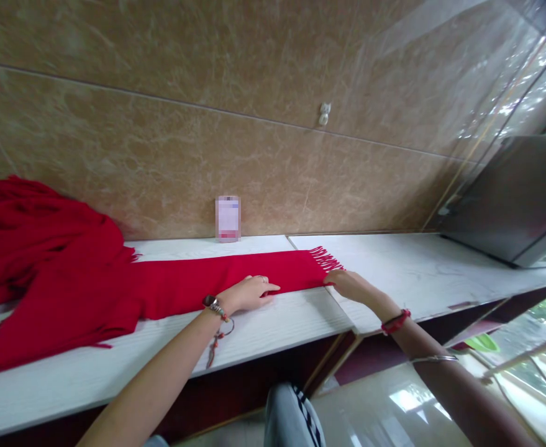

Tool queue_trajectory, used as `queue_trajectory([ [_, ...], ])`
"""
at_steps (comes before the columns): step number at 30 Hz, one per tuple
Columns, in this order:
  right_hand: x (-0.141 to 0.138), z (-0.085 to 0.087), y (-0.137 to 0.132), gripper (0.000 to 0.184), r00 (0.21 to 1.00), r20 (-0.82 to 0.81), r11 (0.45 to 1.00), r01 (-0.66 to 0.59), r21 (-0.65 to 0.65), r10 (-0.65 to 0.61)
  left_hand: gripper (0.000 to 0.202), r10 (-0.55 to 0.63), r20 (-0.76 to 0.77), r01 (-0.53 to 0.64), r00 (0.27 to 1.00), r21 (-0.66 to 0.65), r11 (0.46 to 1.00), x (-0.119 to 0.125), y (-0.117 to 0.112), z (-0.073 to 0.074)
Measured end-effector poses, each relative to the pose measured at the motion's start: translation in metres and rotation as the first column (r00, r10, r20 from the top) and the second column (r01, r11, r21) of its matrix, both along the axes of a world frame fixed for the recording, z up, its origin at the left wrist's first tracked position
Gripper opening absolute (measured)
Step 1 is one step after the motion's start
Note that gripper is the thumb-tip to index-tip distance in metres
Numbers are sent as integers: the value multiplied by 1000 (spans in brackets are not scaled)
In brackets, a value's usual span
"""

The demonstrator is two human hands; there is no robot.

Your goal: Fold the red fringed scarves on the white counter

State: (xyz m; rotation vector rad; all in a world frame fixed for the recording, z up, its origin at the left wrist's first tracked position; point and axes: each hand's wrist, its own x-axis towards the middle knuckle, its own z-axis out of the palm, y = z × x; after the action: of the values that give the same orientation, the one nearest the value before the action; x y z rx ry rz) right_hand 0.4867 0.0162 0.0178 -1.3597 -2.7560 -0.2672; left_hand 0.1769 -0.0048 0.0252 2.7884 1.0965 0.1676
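Observation:
A red scarf (184, 282) lies stretched along the white countertop, folded into a long strip with a fringe at its right end. My left hand (249, 293) rests on the strip's near edge, palm down, with the index finger stretched out to the right. At the fringed end, my right hand (347, 285) is closed on the scarf's near corner, fingers pinched together. To the left, the strip runs into a loose heap of red cloth (53, 248), bunched up against the wall.
A phone (228, 218) leans upright against the tiled wall (170, 143) behind the strip. A dark grey boxy appliance (519, 192) stands at the counter's right end. The white counter (394, 261) has a seam near the fringe and open shelving below.

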Motion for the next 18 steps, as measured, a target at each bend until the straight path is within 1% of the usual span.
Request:
queue_trajectory([
  [2,-17,6,3,33,998,-62,1000,-15,27,16,37,24,75,-26,997,31,999,3,1,-2],
  [4,-41,6,8,33,986,-150,995,-63,73,73,38,80,103,-87,991,67,994,5,1,-7],
  [6,-67,-1,13,33,970,-197,988,-125,93,142,39,170,49,-173,984,60,983,4,1,-12],
  [7,-78,-7,15,36,968,-195,986,-140,86,155,41,214,-5,-214,977,29,976,3,1,-14],
  [8,-86,-13,17,39,971,-181,987,-143,68,153,44,251,-64,-252,966,-13,968,1,1,-15],
  [10,-95,-26,21,45,983,-130,991,-130,26,132,49,284,-162,-302,945,-107,947,-1,-1,-14],
  [11,-94,-32,22,45,987,-94,992,-129,13,129,50,285,-192,-314,939,-142,939,-2,-1,-13],
  [13,-82,-42,25,41,989,-12,989,-151,14,151,50,285,-220,-325,933,-178,929,-2,-2,-8],
  [15,-61,-48,30,39,985,58,985,-166,48,163,49,288,-232,-335,929,-201,920,-1,-4,-3],
  [18,-22,-51,36,37,987,100,986,-133,97,123,48,272,-247,-330,930,-240,913,0,-6,0],
])
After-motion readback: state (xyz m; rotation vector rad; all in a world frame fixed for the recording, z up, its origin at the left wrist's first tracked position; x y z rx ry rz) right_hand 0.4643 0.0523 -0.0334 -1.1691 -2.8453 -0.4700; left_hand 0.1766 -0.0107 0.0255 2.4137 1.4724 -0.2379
